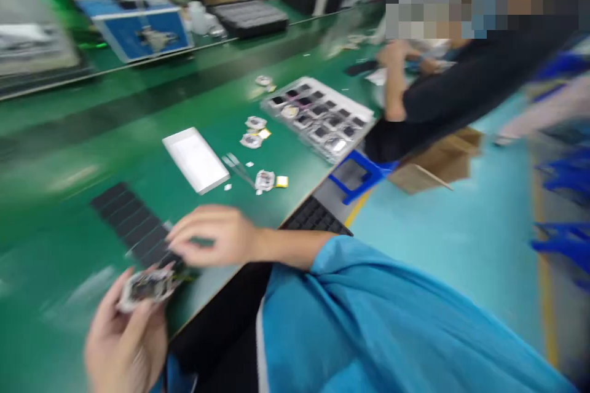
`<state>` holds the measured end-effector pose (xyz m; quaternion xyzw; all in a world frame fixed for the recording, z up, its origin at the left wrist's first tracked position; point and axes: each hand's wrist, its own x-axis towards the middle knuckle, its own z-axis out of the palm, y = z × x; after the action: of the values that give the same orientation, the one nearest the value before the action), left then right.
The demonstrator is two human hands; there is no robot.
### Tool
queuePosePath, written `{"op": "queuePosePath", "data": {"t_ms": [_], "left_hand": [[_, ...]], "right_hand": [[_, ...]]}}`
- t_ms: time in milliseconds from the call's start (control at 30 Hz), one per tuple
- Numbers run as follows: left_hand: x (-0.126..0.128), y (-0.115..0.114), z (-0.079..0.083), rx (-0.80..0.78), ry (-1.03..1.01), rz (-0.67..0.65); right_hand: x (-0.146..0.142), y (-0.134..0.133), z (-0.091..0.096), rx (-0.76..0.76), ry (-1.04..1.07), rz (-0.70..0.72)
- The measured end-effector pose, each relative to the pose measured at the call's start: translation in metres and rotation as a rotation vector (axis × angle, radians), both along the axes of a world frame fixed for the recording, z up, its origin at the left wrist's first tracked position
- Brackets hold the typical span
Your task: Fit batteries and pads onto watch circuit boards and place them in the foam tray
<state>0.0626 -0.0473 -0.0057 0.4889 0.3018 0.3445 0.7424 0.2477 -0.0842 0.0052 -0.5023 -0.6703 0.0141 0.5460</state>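
Observation:
My left hand [126,334] is closed around a small white rounded housing [148,288] with dark electronics showing inside. Just above it, my right hand [214,236] has thumb and fingertips pinched together over the near end of a black sheet [133,221] divided into strips. What lies in that pinch, perhaps something small and dark, is blurred. To the right of the sheet rest a white shallow tray [196,159] and tweezers [239,171]. Beside the tweezers' tip is another white housing [265,180] with a yellow-edged square [282,182] attached or touching; I cannot tell which.
A clear compartment tray [322,113] with dark square parts stands further right on the green bench [138,147]. More housings [253,129] lie near it. A co-worker's arm [461,80] reaches over the bench beyond. A blue stool [362,175] and a cardboard box [436,163] stand by the bench edge.

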Motion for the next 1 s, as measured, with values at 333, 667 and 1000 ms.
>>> {"op": "queuePosePath", "data": {"t_ms": [333,667,1000], "left_hand": [[-0.004,0.004,-0.006,-0.163,-0.185,0.128],[-0.004,0.004,-0.009,-0.042,-0.224,0.119],[-0.006,0.005,-0.013,0.009,-0.163,0.140]], "right_hand": [[0.080,0.027,0.010,-0.207,0.017,-0.387],[-0.028,-0.009,0.008,-0.326,0.198,0.126],[-0.027,-0.009,0.000,-0.403,0.308,0.153]]}}
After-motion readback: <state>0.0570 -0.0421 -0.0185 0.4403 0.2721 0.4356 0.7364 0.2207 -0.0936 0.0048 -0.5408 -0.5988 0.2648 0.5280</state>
